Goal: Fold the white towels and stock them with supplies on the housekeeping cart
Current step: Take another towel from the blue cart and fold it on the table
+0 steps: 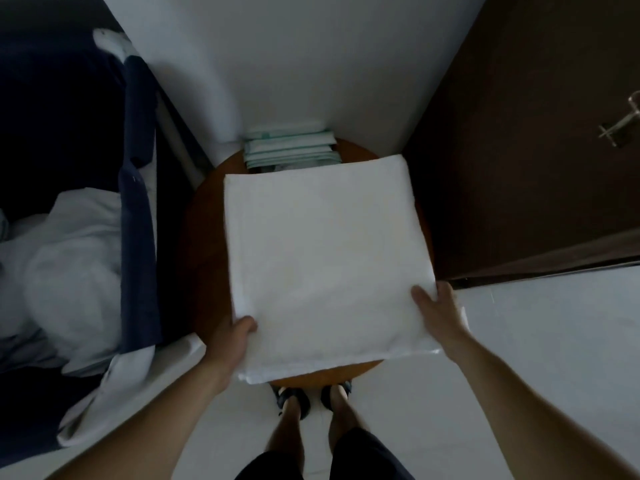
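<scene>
Hands: left hand (pixel 230 341) and right hand (pixel 438 310) pinch the towel (pixel 322 258) at its near corners.
Towel: best lifted evenly, near edge matched to the far edge.

This looks like a hotel housekeeping space: a navy fabric laundry bag (pixel 138 237) holds crumpled white linen (pixel 69 265), and a dark brown wooden door (pixel 519 168) has a metal lever handle (pixel 620 123). White-and-teal packets (pixel 291 147) lie stacked on a round wooden worktop (pixel 207 244).

towel (pixel 322 258) on table (pixel 204 244), packets (pixel 291 150) behind it, cart (pixel 138 202) left.
</scene>
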A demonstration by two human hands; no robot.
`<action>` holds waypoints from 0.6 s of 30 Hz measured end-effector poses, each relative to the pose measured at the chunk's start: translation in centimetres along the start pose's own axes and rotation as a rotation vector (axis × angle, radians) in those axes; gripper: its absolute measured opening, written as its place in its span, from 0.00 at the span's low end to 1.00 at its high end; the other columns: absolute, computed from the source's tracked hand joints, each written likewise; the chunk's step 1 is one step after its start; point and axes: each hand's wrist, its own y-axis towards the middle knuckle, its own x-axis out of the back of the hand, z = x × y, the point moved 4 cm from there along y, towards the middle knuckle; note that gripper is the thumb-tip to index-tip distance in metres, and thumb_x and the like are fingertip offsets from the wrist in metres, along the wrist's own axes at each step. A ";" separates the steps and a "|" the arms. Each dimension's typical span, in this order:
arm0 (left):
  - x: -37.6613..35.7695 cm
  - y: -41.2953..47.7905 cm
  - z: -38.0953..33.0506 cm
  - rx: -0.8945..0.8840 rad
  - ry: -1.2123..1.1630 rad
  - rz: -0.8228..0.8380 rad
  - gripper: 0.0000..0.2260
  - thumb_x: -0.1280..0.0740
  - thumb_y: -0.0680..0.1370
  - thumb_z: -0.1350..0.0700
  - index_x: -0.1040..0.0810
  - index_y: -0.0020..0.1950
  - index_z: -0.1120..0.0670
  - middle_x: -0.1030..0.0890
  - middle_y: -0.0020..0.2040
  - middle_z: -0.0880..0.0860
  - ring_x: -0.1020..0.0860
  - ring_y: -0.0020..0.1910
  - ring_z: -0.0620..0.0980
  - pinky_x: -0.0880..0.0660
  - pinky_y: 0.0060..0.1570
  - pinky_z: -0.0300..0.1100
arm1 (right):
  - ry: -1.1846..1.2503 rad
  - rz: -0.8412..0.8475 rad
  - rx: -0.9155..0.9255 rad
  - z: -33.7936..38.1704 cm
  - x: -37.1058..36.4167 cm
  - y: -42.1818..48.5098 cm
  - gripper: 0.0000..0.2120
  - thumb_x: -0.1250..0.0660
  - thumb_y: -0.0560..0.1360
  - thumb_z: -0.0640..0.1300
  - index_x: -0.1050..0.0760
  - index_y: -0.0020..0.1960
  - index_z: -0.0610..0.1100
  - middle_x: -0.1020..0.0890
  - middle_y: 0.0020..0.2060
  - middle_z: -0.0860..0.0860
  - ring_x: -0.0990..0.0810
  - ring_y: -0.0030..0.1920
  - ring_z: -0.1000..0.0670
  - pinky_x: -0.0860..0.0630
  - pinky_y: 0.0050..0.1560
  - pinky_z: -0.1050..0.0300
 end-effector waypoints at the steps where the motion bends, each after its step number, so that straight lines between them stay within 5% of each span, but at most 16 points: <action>1: -0.1 -0.2 -0.4 -0.029 0.025 -0.003 0.10 0.34 0.72 0.55 0.21 0.53 0.51 0.18 0.45 0.47 0.21 0.42 0.48 0.29 0.33 0.40 | -0.055 -0.022 0.031 0.3 0.0 0.3 0.20 0.37 0.80 0.56 0.31 0.64 0.44 0.21 0.57 0.42 0.23 0.53 0.38 0.28 0.50 0.49; 4: 0.0 -0.9 -0.8 -0.138 0.117 -0.042 0.13 0.36 0.72 0.52 0.24 0.55 0.53 0.22 0.44 0.46 0.23 0.44 0.48 0.31 0.36 0.40 | -0.112 -0.056 0.116 0.9 0.3 0.6 0.19 0.40 0.81 0.57 0.30 0.63 0.43 0.21 0.55 0.40 0.25 0.48 0.41 0.31 0.48 0.51; 7: -0.3 -1.5 0.0 -0.182 0.225 -0.064 0.15 0.35 0.77 0.57 0.30 0.62 0.58 0.25 0.50 0.51 0.26 0.52 0.54 0.31 0.50 0.44 | -0.162 -0.035 0.094 0.0 0.2 0.3 0.19 0.42 0.82 0.59 0.32 0.61 0.43 0.20 0.55 0.40 0.26 0.46 0.42 0.31 0.46 0.50; 10: -1.0 -2.2 0.4 -0.221 0.362 -0.117 0.24 0.32 0.75 0.55 0.35 0.68 0.60 0.25 0.58 0.58 0.24 0.56 0.60 0.26 0.55 0.51 | -0.335 -0.064 0.075 0.4 -0.2 -0.5 0.23 0.42 0.81 0.58 0.37 0.69 0.44 0.25 0.64 0.40 0.24 0.59 0.36 0.29 0.56 0.44; 14: -1.7 -3.2 -1.3 -0.521 0.817 -0.286 0.37 0.30 0.73 0.52 0.42 0.78 0.56 0.34 0.73 0.61 0.32 0.69 0.64 0.29 0.64 0.60 | -0.645 -0.258 0.554 5.2 -0.6 -2.0 0.35 0.39 0.78 0.60 0.50 0.78 0.50 0.41 0.77 0.46 0.41 0.75 0.41 0.38 0.72 0.41; 18: -4.1 -2.5 -3.1 -0.892 1.207 -0.181 0.35 0.46 0.79 0.40 0.51 0.82 0.53 0.51 0.82 0.59 0.55 0.80 0.60 0.49 0.75 0.59 | -0.844 -0.028 0.833 6.4 -4.4 -3.0 0.34 0.59 0.79 0.69 0.57 0.81 0.57 0.56 0.81 0.52 0.59 0.80 0.45 0.59 0.78 0.41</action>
